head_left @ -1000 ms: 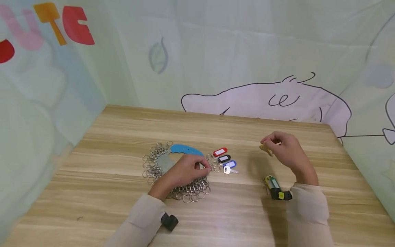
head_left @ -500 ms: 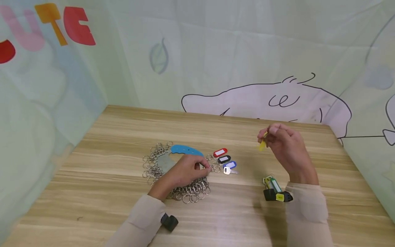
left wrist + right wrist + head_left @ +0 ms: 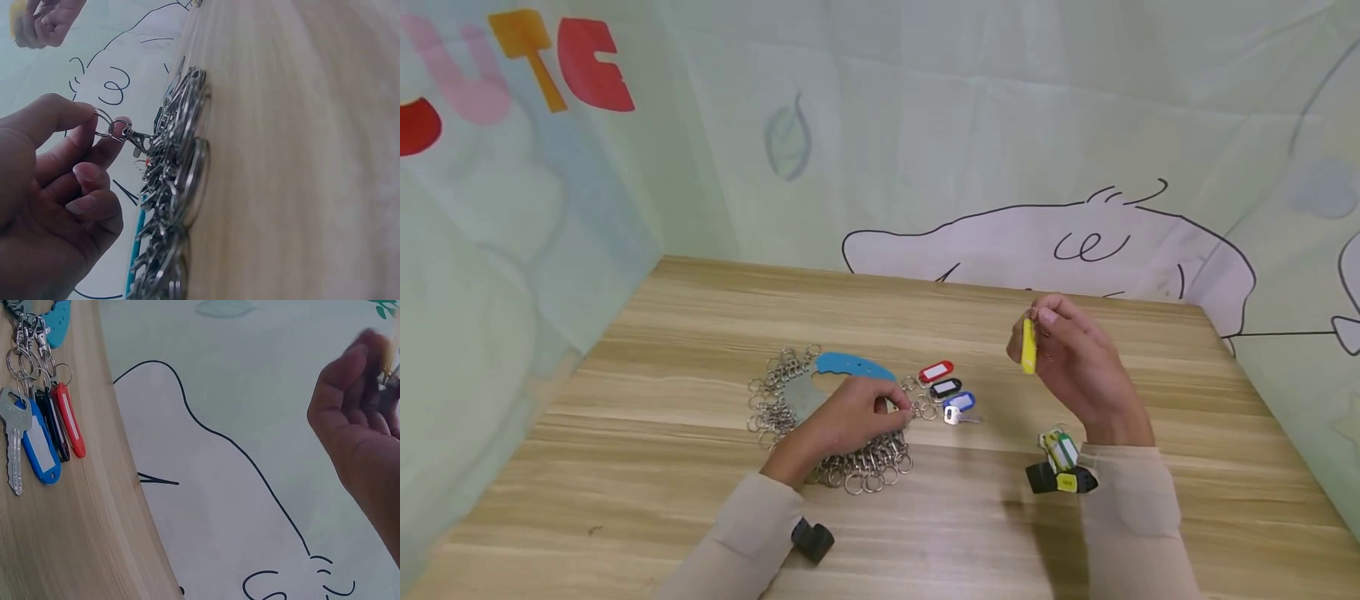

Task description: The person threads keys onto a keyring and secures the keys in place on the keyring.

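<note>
Swings yellow tag (image 3: 1028, 347) slightly left, facing more to view, held in right hand (image 3: 1075, 358) above tabletop (image 3: 625, 467). Keeps pinching clip ring (image 3: 109, 117) in left hand (image 3: 852, 412), unmoved. Leaves tag well apart from ring, so unjoined.

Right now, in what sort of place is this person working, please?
Probably a staged corner for tabletop work: a wood-grain table meets a creased, cartoon-printed backdrop, and the right hand holds a yellow key tag above the table.
</note>
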